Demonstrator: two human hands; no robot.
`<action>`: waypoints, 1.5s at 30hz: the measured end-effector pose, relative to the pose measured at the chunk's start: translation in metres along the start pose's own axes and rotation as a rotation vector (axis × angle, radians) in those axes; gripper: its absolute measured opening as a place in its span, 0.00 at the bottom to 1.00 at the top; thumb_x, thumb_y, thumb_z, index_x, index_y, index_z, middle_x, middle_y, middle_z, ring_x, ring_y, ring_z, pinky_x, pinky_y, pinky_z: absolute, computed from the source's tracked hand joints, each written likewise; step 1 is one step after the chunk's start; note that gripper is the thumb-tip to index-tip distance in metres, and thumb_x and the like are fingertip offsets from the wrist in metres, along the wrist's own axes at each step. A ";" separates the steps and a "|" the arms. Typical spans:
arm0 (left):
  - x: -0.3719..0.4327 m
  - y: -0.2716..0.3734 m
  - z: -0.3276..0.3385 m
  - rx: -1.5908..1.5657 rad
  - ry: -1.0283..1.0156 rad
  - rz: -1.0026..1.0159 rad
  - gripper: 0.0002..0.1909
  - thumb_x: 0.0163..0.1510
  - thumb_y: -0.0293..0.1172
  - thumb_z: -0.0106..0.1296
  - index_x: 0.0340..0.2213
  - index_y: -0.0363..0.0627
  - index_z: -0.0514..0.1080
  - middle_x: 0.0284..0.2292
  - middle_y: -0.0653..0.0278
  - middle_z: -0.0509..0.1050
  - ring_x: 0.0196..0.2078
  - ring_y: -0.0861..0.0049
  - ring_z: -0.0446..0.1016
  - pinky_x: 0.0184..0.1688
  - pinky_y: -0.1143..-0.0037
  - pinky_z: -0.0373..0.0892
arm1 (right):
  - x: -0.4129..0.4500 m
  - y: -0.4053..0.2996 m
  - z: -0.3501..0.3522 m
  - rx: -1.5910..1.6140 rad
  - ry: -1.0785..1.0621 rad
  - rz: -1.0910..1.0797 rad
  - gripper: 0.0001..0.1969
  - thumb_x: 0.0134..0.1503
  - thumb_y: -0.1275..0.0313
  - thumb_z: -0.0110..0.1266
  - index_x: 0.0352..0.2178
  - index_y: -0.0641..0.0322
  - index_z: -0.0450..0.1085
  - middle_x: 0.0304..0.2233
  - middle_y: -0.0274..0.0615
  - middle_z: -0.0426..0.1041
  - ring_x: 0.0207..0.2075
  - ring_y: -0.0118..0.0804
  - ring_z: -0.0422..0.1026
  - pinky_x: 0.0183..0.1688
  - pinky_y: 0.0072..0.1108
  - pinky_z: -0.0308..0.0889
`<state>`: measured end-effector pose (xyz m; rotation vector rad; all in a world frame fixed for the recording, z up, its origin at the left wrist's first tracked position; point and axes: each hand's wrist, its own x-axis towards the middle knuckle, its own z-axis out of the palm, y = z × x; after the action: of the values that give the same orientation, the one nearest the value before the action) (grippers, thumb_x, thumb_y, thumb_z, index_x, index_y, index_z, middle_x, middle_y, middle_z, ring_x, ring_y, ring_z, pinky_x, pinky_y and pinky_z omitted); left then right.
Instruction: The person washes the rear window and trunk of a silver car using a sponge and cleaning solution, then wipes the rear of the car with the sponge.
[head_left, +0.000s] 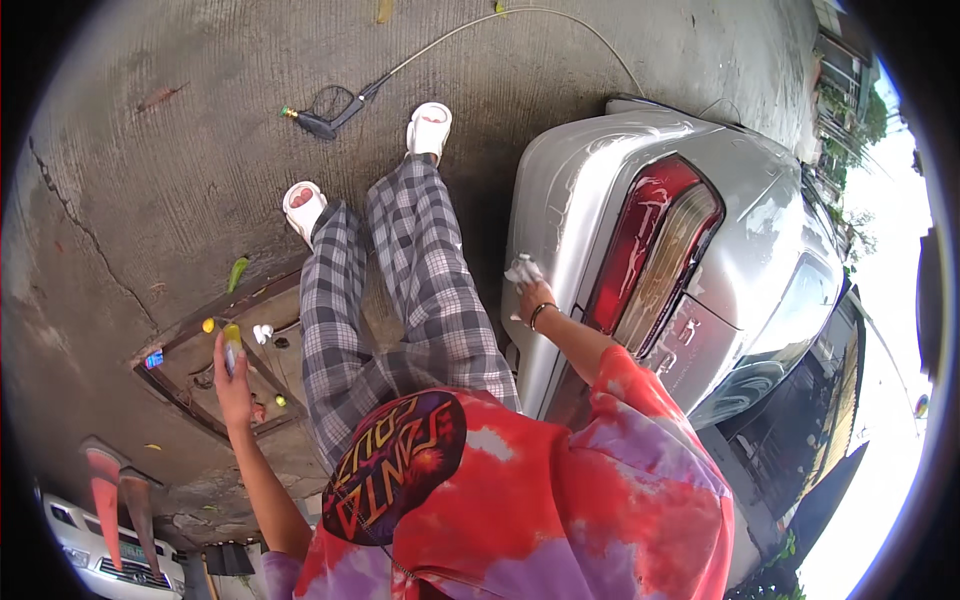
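My right hand (534, 297), with a dark bracelet at its wrist, presses a soapy white wad (523, 268) against the rear bumper (551, 202) of a silver car. Suds hide whether the wad is cloth or sponge. White streaks of foam run over the bumper, the red and clear tail light (645, 240) and the trunk lid (697, 337). Away from the car on the other side, my left hand (235, 394) grips a small bottle (232, 346), yellowish at its far end. It is held in the air above a framed concrete cover (214, 367) in the ground.
A pressure washer gun (330, 116) lies on the concrete beyond my feet, its thin hose (517, 10) curving to the car. Two traffic cones (106, 502) stand before a white vehicle (124, 555). Around the cover lie a blue packet (154, 359) and a green leaf (238, 274).
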<state>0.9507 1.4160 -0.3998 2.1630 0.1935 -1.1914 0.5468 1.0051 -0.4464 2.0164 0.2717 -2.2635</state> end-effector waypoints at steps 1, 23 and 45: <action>-0.008 -0.002 -0.010 0.009 0.030 0.071 0.26 0.60 0.31 0.47 0.59 0.46 0.58 0.54 0.59 0.64 0.54 0.73 0.64 0.57 0.75 0.57 | -0.006 -0.023 0.025 -0.039 -0.030 -0.039 0.47 0.51 0.31 0.33 0.63 0.53 0.48 0.68 0.36 0.37 0.69 0.44 0.29 0.66 0.42 0.21; -0.150 -0.154 0.086 -0.061 0.117 -0.032 0.27 0.59 0.28 0.48 0.59 0.42 0.56 0.54 0.58 0.65 0.55 0.73 0.63 0.57 0.77 0.57 | 0.027 -0.107 0.111 -0.044 0.211 -0.044 0.36 0.57 0.44 0.40 0.60 0.56 0.57 0.64 0.38 0.51 0.68 0.42 0.39 0.67 0.37 0.29; -0.084 -0.032 0.017 0.216 -0.124 -0.035 0.28 0.58 0.28 0.49 0.59 0.42 0.57 0.54 0.55 0.66 0.54 0.69 0.65 0.57 0.73 0.59 | -0.043 0.112 -0.079 1.454 1.228 0.935 0.40 0.55 0.51 0.51 0.62 0.60 0.46 0.56 0.55 0.61 0.54 0.51 0.64 0.51 0.40 0.64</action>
<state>0.8766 1.4453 -0.3544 2.2673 0.0517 -1.4176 0.6499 0.9094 -0.4203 2.6176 -2.1665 -0.2166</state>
